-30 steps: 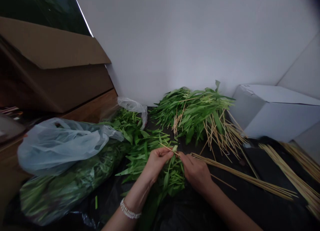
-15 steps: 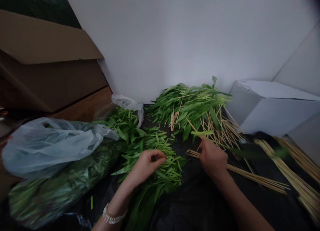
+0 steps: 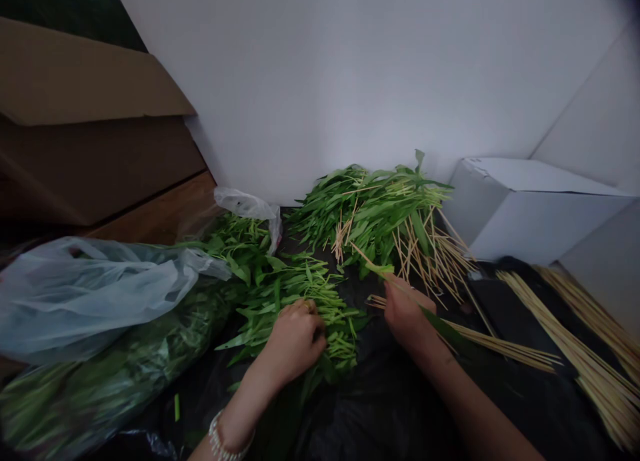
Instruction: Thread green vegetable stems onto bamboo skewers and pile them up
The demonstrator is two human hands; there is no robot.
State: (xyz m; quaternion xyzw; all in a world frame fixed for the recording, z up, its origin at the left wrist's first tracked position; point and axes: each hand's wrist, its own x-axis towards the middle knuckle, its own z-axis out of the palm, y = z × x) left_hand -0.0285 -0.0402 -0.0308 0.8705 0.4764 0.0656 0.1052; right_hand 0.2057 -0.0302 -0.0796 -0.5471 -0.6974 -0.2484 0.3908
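Note:
My left hand (image 3: 295, 334) rests on a pile of leafy greens with cut stems (image 3: 327, 284), which look like water spinach. Its fingers curl down among the stems, and whatever they pinch is hidden. My right hand (image 3: 406, 311) is closed round a thin bamboo skewer (image 3: 361, 252) that points up and left. Pieces of green stem (image 3: 383, 269) sit on the skewer just above the fingers, and a long leaf (image 3: 445, 331) trails beside the wrist. Behind the hands lies a heap of greens on skewers (image 3: 385, 208), the bare skewer ends (image 3: 445, 254) pointing toward me.
Several loose skewers (image 3: 505, 344) lie under my right forearm. More skewer bundles (image 3: 565, 334) are at right, near a white box (image 3: 545, 208). Bagged greens (image 3: 125, 368) and a plastic bag (image 3: 115, 288) lie at left, before a cardboard box (image 3: 95, 161). Black plastic (image 3: 370, 408) covers the surface.
My left hand has turned over and come down onto the stems, its fingers curling. The right hand, still holding the skewer, has tilted it further left. The view has shifted slightly.

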